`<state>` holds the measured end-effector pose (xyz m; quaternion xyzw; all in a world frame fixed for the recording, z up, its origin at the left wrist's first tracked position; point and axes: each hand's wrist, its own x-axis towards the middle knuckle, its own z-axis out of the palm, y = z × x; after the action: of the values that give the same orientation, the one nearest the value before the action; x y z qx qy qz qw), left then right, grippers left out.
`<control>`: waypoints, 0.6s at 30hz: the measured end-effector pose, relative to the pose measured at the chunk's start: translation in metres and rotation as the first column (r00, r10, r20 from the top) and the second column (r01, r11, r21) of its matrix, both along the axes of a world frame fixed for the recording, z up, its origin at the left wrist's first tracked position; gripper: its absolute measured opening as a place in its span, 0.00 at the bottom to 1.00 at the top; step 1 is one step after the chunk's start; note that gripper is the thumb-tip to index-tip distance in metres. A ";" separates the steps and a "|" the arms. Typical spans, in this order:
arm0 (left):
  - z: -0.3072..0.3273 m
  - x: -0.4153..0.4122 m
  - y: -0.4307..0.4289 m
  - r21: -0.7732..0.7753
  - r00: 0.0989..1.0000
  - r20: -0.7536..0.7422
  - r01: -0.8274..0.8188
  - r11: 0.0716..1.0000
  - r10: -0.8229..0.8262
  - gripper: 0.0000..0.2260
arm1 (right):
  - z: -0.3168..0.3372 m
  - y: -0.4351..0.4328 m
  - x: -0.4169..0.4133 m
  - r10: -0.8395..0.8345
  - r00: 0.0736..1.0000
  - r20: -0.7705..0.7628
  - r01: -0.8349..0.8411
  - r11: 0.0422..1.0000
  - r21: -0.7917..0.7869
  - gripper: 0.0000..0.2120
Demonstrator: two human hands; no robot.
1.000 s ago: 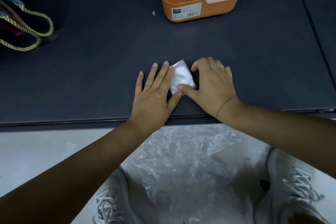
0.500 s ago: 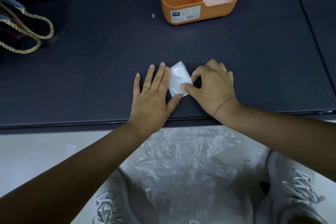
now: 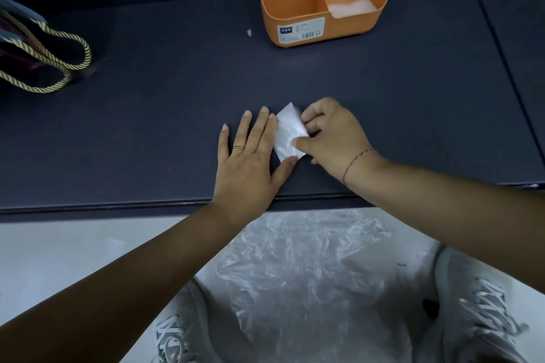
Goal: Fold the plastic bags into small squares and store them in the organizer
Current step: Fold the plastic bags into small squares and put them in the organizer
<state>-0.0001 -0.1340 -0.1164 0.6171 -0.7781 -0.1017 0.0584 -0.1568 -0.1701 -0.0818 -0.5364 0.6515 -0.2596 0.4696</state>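
Surface: dark table running across the view, its front edge near the person.
Folded bag: small white plastic packet lying on the table between the two hands, close to the front edge and turned at a slant.
Left hand: flat on the table with straight fingers, its forefinger along the packet's left side and its thumb tip at the lower corner; a gold ring on one finger.
Right hand: fingers curled, thumb on top, pinching the packet's right edge; a red thread round the wrist.
Organizer: orange, at the back of the table, well apart from the hands; white folded plastic sits in its front right compartment.
Floor: crumpled clear plastic bags between two white shoes.
Far left: gold rope handles on the table.
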 end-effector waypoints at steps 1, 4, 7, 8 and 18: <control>0.003 -0.001 0.000 0.012 0.999 -0.043 -0.007 1.000 0.007 0.38 | -0.001 0.000 -0.001 -0.004 1.000 0.028 0.004 1.000 -0.008 0.16; 0.019 0.000 -0.001 0.218 0.920 -0.372 -0.040 0.975 0.121 0.43 | 0.005 -0.001 -0.006 0.034 0.991 0.127 -0.032 0.999 -0.012 0.16; 0.046 0.004 -0.013 0.447 0.736 -0.596 -0.029 0.894 0.322 0.49 | 0.020 0.000 -0.016 0.224 0.959 0.174 -0.220 0.975 -0.040 0.16; 0.053 0.007 -0.017 0.477 0.717 -0.608 -0.013 0.879 0.341 0.51 | 0.026 0.000 -0.019 0.287 0.938 0.193 -0.285 0.958 -0.040 0.15; 0.068 0.002 -0.041 0.692 0.536 -0.681 0.251 0.677 0.499 0.42 | 0.056 -0.004 -0.056 0.422 0.875 0.235 -0.428 0.903 -0.029 0.17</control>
<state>0.0020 -0.1753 -0.0484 0.5194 -0.4924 -0.6748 0.1802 -0.2130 -0.1746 -0.0254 -0.6258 0.4606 -0.2041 0.5955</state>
